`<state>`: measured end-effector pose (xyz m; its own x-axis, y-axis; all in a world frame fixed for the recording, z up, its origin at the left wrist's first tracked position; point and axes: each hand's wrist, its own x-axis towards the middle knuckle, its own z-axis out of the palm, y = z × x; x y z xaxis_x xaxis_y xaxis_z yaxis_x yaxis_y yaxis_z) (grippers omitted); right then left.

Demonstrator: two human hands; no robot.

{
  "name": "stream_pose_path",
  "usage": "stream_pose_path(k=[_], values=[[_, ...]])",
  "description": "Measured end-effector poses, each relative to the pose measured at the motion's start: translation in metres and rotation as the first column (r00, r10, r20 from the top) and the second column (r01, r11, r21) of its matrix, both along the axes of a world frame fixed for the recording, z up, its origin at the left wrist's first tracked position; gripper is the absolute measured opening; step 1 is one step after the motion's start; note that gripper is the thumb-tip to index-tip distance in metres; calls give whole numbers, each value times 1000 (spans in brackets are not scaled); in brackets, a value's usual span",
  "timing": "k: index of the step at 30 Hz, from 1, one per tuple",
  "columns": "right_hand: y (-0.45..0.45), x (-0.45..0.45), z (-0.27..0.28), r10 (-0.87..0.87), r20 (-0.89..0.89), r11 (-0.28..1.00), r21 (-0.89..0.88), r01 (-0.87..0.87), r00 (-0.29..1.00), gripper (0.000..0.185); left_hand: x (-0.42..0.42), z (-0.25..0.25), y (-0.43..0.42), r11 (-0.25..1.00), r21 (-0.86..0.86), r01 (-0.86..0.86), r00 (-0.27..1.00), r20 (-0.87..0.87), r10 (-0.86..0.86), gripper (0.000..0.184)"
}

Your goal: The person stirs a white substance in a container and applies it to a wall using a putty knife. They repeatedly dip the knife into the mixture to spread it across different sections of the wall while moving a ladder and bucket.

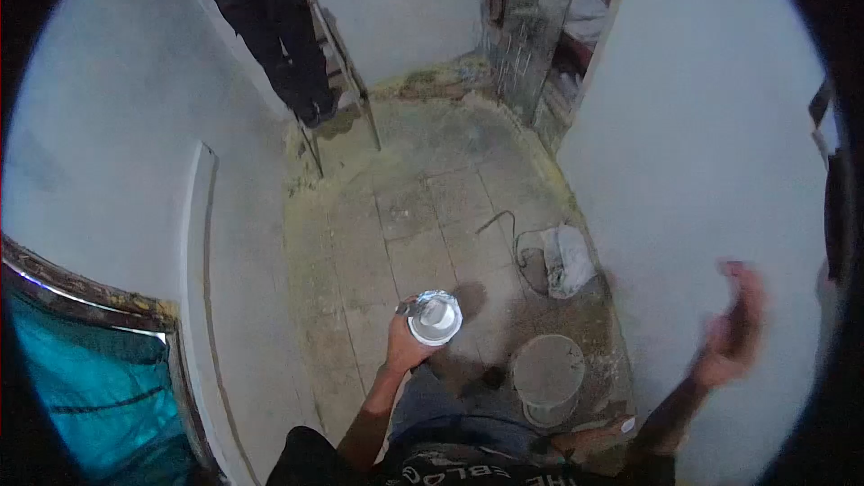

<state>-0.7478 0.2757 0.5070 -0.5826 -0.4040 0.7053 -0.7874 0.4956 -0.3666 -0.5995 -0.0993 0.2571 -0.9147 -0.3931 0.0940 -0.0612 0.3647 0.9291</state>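
My left hand (407, 345) is wrapped around the side of a small round container (436, 340) in front of my body. The container has a shiny rim, and something white lies inside it; I cannot tell exactly what. To the right, my right hand (733, 333) is raised close to the pale wall (702, 153). It is a little blurred, with its fingers stretched upward and apart from the thumb, and nothing shows in it.
A round bucket (548, 369) stands on the tiled floor (405, 216) near my legs. Beyond it a white sack (569, 261) lies by the right wall with a dark cord (515, 238). At upper left a person (270, 27) is on a ladder (346, 72). Turquoise sheeting (90, 378) hangs lower left.
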Motion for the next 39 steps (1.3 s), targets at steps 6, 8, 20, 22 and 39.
stream_pose_path(k=[6, 8, 20, 22, 39], values=[[81, 74, 116, 191, -590, 977, 40, -207, 785, 74, 0, -20, 44, 981, -188, -43, 997, -69, 30, 74], [88, 68, 122, 138, -633, 985, 7, -173, 761, 73, -6, 9, 56, 993, -114, -28, 991, -132, 13, 77], [281, -74, 100, -149, -720, 981, -193, 10, 677, 68, -61, 6, 187, 971, -46, -235, 970, 58, 238, 69], [339, -114, 99, -175, -732, 979, -203, 35, 659, 68, -111, 6, 252, 974, -10, -225, 969, 99, 225, 68], [540, -514, 133, -101, -714, 984, -174, -36, 693, 62, -472, -24, 525, 964, -265, 3, 974, 219, 57, 62]])
